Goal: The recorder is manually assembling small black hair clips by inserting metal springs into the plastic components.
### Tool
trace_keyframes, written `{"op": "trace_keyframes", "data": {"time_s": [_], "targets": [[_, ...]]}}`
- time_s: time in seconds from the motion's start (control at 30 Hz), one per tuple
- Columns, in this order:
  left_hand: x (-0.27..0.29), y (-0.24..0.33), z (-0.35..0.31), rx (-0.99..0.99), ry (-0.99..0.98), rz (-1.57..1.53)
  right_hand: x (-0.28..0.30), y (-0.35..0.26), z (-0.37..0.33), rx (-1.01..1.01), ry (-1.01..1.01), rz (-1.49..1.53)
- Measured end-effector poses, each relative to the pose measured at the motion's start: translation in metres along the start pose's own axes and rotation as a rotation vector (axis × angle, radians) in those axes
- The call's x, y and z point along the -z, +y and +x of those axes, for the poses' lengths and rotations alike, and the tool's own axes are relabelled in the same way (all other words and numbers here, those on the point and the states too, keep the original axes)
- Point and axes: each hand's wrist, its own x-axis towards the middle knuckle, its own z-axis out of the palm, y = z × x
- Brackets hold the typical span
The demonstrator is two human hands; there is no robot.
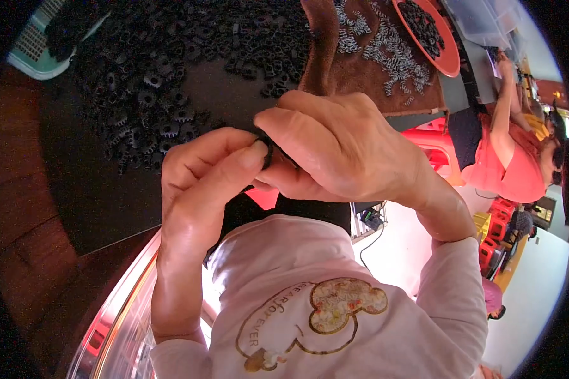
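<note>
Close in front of my body, both hands meet over a small black claw clip piece (269, 153). My left hand (199, 174) is closed, its thumb and forefinger pinching the piece from the left. My right hand (344, 148) is closed around the other side, and its curled fingers cover most of the piece. A wide heap of black claw clip pieces (164, 82), many with toothed edges, spreads over the dark table beyond my hands. On a brown cloth (354, 82) at the far right lie many small silvery springs (395, 57).
An orange-red plate (447, 60) holding dark small parts sits at the cloth's far right. At the far left is a pale green basket (41, 54). Red stools (433, 142) stand beside the table on the right. Another person in a red top (509, 164) sits beyond them.
</note>
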Motion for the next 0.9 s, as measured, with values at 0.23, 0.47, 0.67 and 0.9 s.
{"op": "trace_keyframes", "data": {"time_s": [0.23, 0.47, 0.67, 0.9], "targets": [[-0.005, -0.004, 0.000, -0.083, 0.055, 0.068, -0.003, -0.008, 0.003, -0.070, 0.009, -0.073], [-0.005, -0.011, 0.001, -0.149, 0.064, 0.179, -0.005, -0.003, 0.003, -0.035, 0.027, -0.079], [-0.005, -0.017, 0.000, -0.243, 0.054, 0.224, -0.013, -0.006, -0.001, -0.009, 0.060, -0.112], [-0.004, -0.019, -0.004, -0.205, 0.064, 0.238, -0.011, -0.005, -0.009, 0.000, 0.123, -0.046]]}}
